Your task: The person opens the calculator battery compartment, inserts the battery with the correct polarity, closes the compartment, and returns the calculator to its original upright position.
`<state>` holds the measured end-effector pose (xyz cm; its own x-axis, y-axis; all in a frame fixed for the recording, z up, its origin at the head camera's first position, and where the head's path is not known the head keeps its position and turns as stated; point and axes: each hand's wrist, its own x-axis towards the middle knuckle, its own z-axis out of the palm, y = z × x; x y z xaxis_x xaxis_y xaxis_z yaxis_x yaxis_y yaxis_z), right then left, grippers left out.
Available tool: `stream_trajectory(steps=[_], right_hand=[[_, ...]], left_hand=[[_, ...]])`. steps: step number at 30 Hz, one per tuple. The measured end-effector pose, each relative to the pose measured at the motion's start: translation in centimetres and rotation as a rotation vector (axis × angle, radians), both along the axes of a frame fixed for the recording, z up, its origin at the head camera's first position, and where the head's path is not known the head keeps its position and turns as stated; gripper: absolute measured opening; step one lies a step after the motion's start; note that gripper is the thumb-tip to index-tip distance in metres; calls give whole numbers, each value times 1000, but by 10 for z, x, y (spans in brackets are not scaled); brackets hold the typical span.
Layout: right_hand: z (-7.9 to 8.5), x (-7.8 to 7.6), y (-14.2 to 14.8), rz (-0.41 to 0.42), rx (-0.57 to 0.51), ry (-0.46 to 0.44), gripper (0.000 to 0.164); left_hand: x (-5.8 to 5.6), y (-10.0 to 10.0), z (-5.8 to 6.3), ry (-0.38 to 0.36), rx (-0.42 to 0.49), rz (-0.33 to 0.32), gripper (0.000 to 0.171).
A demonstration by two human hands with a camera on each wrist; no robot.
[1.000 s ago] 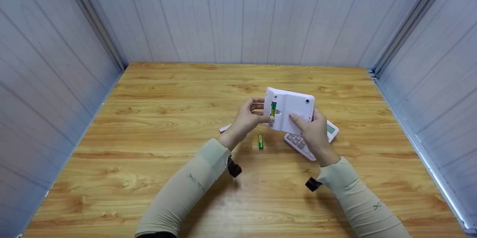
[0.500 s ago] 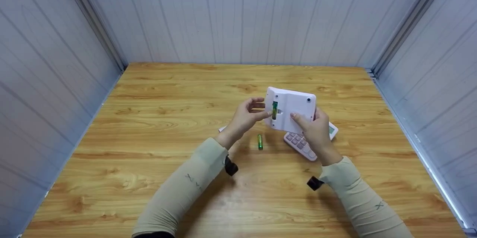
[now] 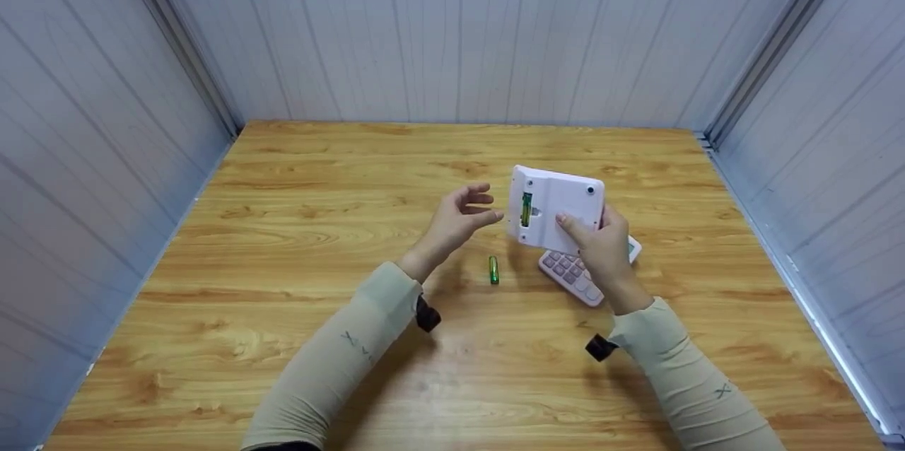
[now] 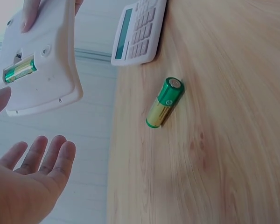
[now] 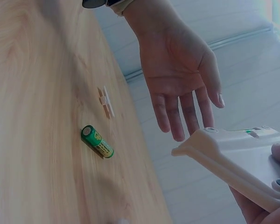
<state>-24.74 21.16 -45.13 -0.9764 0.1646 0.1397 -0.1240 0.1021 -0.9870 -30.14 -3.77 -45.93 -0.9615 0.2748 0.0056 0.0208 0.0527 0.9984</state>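
My right hand (image 3: 605,249) grips a white calculator (image 3: 565,200) above the table, thumb across its back, which faces me. In its uncovered battery compartment sits a green and gold battery (image 3: 526,211). Just off the calculator's left edge, my left hand (image 3: 452,223) has relaxed fingers and holds nothing. Below, between the hands, a second battery (image 3: 493,270) of the same colours lies on the table. A small white battery cover (image 5: 107,101) appears on the table in the right wrist view; the left hand and forearm hide it in the head view.
Another calculator (image 3: 570,277), pinkish white with keys up, lies on the wooden table (image 3: 311,182) partly behind the right hand. Pale panel walls (image 3: 424,34) rise at the back and both sides.
My left thumb has come off the battery compartment, and the left hand has drawn away to the left. The right hand with the held calculator has shifted slightly right.
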Motion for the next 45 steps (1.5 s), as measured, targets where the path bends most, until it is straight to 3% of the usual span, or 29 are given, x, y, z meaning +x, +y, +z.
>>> stream_trajectory(steps=[19,33,45], right_hand=[[0,1,2,2,-13,-24,44],[-2,2,4,15,4,-20,44],[-3,2,3,13,-7,-21,43]], left_hand=[[0,-28,-4,85,-104,24,53],[0,-51,-5,102,-221,16,53],[-3,-69,-16,115,-324,16,50]])
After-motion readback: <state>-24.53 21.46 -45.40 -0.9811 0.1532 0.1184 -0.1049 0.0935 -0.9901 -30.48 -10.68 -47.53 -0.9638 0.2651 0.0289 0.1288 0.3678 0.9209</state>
